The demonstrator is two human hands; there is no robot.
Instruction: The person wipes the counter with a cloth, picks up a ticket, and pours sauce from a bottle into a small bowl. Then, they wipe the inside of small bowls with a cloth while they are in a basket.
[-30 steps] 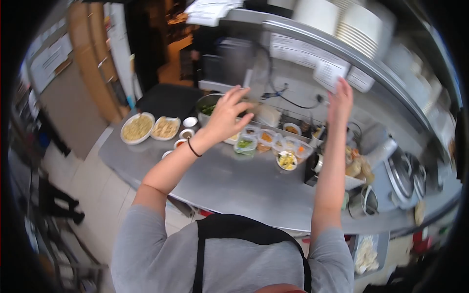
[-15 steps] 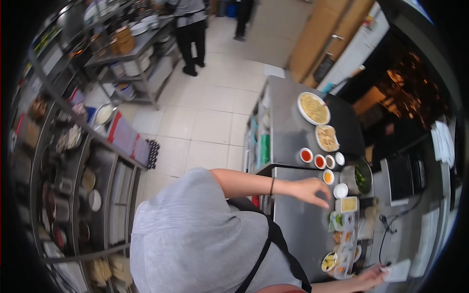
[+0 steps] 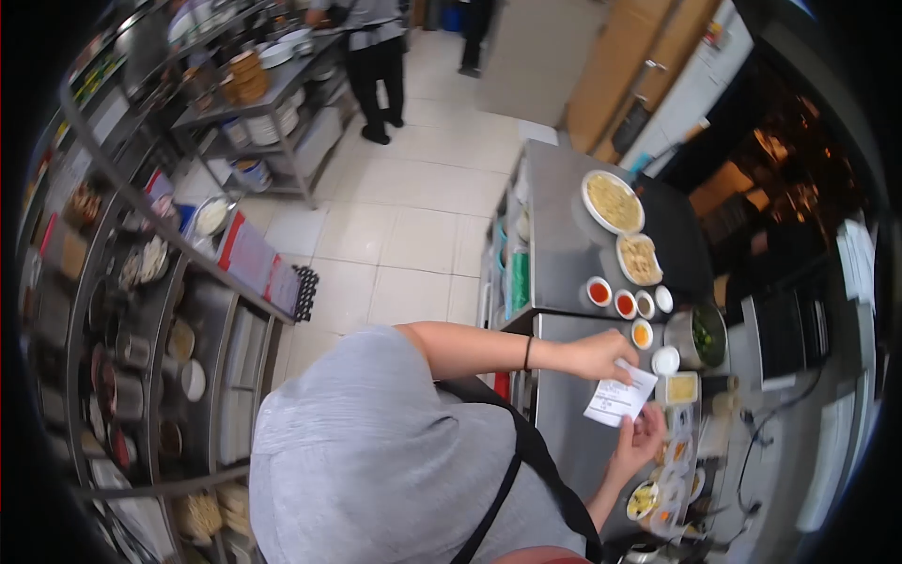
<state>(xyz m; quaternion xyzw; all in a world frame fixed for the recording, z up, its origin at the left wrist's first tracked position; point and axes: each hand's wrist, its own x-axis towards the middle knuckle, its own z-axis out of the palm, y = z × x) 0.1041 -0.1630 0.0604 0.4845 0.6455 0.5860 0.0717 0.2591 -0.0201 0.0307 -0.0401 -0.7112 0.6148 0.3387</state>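
A white printed order slip (image 3: 621,393) is held over the steel counter (image 3: 568,399). My left hand (image 3: 597,357), with a dark band at the wrist, pinches its upper edge between thumb and fingers. At the lower edge my right hand (image 3: 639,440) also grips the slip, thumb in front and fingers curled. The slip's print is too small to read. Beyond my hands sit a small bowl of orange-yellow contents (image 3: 642,334), a white bowl (image 3: 665,359) and a square tub of pale yellow food (image 3: 680,387).
Two red sauce bowls (image 3: 599,292), a plate of pale food (image 3: 639,259) and a larger oval dish (image 3: 613,201) stand along the counter. A pot of greens (image 3: 697,336) is at the back. Metal shelving (image 3: 160,310) stands behind me; a person (image 3: 376,70) is across the aisle.
My right hand has brought the slip in from the far lower right to over the counter. My left hand, empty and spread before, has taken hold of its upper edge.
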